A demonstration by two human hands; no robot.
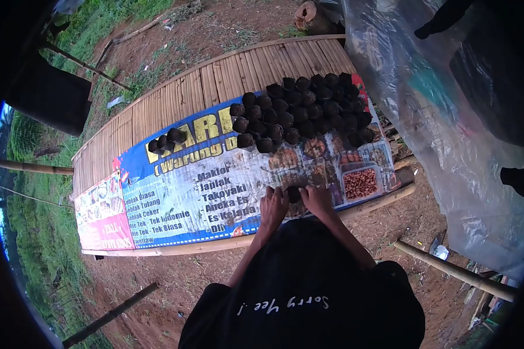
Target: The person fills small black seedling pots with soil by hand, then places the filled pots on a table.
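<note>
A small black plastic bag, seemingly a seedling bag, stands near the table's front edge, between my two hands. My left hand is closed on its left side, and my right hand grips it from the right. Fingers hide part of its sides, and what is inside is too dark to make out. To the right of my right hand lies a clear plastic box of small reddish-brown seeds. Behind my hands many similar black bags stand packed together, seemingly filled with dark soil.
A few more black bags stand at the left. A printed banner covers much of the bamboo table. Clear plastic sheeting hangs at the right. Bamboo poles stick out near the table.
</note>
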